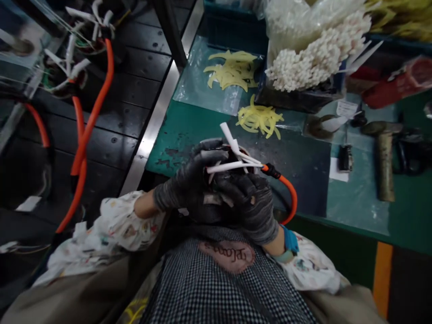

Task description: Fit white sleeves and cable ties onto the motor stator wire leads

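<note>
At the table's front edge, close to my apron, I hold a round motor stator [241,156], mostly hidden by my gloves. White sleeved leads [232,167] stick up and across from it, and an orange cable [289,191] leaves it on the right, curving down. My left hand [192,177], in a dark grey glove, wraps the stator's left side with its fingertips at the upper rim. Around the near right side curl the fingers of my right hand [254,204], gloved alike, below the white leads.
Yellow curved strips [259,118] lie in piles on the green table [182,121]. Behind stands a dark bin [290,99] with a bundle of white tubes [317,54]. A hammer [385,157] rests at right. More stators with orange cables [97,103] stand on the left conveyor [135,90].
</note>
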{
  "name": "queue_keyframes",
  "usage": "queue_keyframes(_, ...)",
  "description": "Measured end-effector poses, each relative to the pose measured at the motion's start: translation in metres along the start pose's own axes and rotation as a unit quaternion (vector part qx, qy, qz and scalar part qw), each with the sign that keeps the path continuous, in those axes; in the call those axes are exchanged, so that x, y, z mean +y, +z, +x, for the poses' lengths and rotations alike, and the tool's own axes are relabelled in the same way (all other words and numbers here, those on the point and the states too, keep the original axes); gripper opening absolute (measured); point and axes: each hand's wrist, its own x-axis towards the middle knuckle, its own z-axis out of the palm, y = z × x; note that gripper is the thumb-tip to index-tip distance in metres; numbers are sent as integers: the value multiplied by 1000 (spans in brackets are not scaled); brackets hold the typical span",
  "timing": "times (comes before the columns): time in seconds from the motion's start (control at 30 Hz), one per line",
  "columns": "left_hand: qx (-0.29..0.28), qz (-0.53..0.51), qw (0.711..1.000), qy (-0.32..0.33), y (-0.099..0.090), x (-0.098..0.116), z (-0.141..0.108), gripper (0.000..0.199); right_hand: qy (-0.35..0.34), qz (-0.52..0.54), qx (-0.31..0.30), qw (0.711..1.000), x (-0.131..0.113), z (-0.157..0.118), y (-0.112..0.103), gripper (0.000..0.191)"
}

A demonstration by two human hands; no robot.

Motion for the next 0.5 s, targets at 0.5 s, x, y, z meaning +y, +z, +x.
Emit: queue_keyframes(0.5,2,3,999,-45,5,0,-22,90,-19,9,-51,998,-3,-20,0,31)
